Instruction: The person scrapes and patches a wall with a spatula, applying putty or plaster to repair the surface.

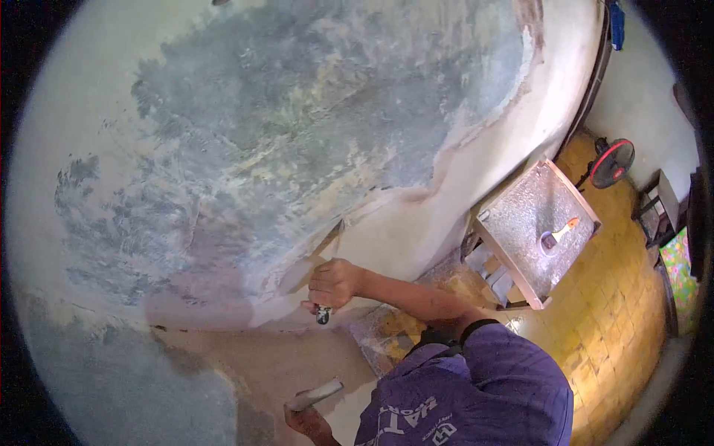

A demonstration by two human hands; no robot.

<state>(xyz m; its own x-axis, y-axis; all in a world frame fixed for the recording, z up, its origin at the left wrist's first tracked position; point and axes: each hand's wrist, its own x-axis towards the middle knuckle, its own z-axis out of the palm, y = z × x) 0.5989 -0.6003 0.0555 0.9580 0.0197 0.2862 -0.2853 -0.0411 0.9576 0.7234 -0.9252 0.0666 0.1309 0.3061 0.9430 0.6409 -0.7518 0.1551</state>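
Observation:
My right hand is closed around a putty knife, its dark handle end sticking out below the fist. The blade reaches up to the wall, right at the lower border of a large grey patch. Lower down, my left hand grips a light grey, flat-looking piece, close to the wall's lower part. What exactly this piece is, I cannot tell. Streaky, pale smears run across the grey patch.
To the right stands a small table with a shiny top, carrying a paintbrush on a small round container. Beyond it are a fan with a red rim and yellow floor tiles. A dark shelf stands farther right.

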